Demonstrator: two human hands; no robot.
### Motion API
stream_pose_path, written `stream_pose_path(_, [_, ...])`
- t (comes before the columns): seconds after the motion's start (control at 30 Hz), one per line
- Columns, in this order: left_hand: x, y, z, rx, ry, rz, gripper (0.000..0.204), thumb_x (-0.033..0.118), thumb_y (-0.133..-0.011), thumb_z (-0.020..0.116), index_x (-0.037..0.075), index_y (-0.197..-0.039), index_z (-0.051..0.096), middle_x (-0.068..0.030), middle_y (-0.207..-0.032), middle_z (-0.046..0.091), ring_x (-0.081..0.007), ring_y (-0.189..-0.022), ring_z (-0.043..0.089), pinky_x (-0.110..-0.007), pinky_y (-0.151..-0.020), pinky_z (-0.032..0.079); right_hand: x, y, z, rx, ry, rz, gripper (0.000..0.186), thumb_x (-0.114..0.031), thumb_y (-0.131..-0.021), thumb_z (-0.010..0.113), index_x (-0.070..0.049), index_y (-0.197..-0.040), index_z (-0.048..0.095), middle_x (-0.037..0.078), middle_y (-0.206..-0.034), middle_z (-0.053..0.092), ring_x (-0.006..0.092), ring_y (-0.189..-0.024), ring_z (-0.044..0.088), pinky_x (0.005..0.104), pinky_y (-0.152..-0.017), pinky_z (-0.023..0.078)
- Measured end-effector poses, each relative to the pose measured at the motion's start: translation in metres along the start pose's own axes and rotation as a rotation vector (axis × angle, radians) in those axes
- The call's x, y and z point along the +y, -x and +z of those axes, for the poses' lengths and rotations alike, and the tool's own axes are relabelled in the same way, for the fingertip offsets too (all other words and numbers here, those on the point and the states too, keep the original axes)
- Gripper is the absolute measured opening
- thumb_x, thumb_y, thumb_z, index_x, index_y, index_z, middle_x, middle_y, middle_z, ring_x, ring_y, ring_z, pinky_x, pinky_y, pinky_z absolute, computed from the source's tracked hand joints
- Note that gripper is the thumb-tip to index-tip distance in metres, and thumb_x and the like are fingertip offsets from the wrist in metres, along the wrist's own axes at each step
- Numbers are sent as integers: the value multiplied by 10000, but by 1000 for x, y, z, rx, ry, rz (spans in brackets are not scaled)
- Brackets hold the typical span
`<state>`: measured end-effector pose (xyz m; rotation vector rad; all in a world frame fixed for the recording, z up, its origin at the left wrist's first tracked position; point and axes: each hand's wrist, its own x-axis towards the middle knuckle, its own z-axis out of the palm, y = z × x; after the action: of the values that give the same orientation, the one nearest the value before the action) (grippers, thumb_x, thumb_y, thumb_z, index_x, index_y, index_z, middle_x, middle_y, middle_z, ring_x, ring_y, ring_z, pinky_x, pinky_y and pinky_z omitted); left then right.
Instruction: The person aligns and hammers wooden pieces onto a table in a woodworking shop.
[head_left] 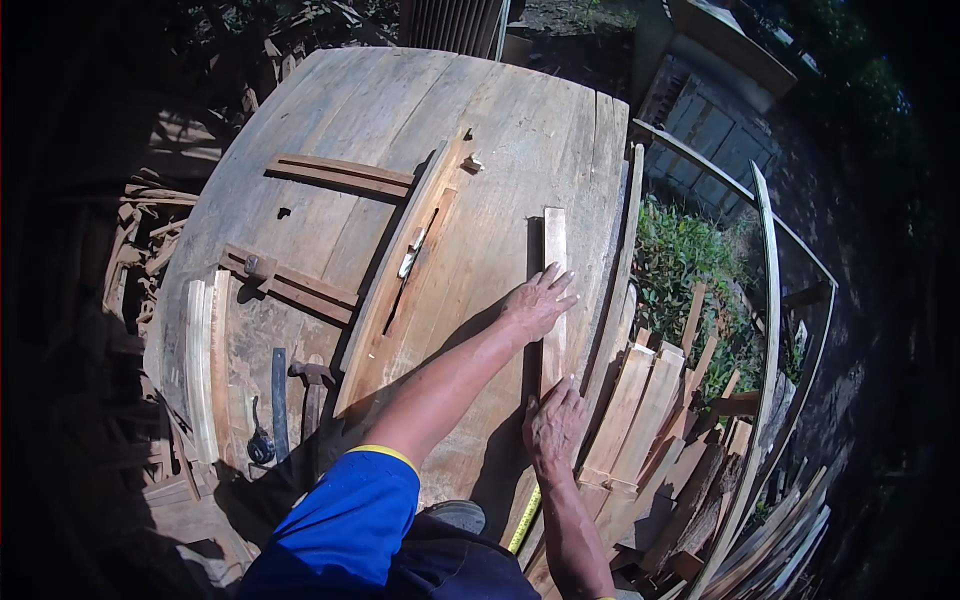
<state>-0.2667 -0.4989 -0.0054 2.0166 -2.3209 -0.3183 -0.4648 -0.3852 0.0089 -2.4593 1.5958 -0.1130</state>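
A short, pale wooden board lies lengthwise on the right side of a large wooden worktable. My left hand rests across the middle of the board, fingers spread and stretched over its top. At the near end, my right hand is closed around the board, its thumb at the left edge; the fingers' undersides are hidden. A yellow measuring tape strip shows below my right hand, beside its forearm. Left of both hands, a long wooden piece with a slot runs along the table.
On the left lie a hammer, a dark flat bar, pale wood strips and two slotted rails. Stacked boards stand right of the table, near a thin wooden frame and green plants.
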Motion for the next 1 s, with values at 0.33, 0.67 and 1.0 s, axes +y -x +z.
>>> stream_pose_path(0.33, [146, 190, 44, 81, 74, 126, 616, 106, -885, 583, 163, -1495, 522, -125, -1631, 375, -346, -1529, 303, -427, -1207, 374, 76, 242, -27, -81, -57, -20, 708, -293, -885, 743, 30, -1442, 450, 229, -1203, 576, 419, -1089, 556, 501, -929, 450])
stream_pose_path(0.67, [201, 310, 22, 299, 719, -89, 424, 225, -909, 663, 43, -1290, 618, -162, -1243, 604, -346, -1158, 608, -439, -1000, 512, 74, 345, -56, -329, -511, 256, 674, -194, -835, 726, -107, -1439, 440, 254, -1048, 669, 450, -912, 676, 513, -818, 526])
stream_pose_path(1.0, [192, 368, -59, 596, 1905, -441, 387, 334, -1070, 574, -19, -1230, 577, -163, -1077, 709, -251, -1019, 717, -402, -907, 572, -10, 291, -97, -203, -558, -202, 817, -241, -820, 804, -27, -1506, 414, 197, -959, 675, 378, -833, 677, 459, -725, 551])
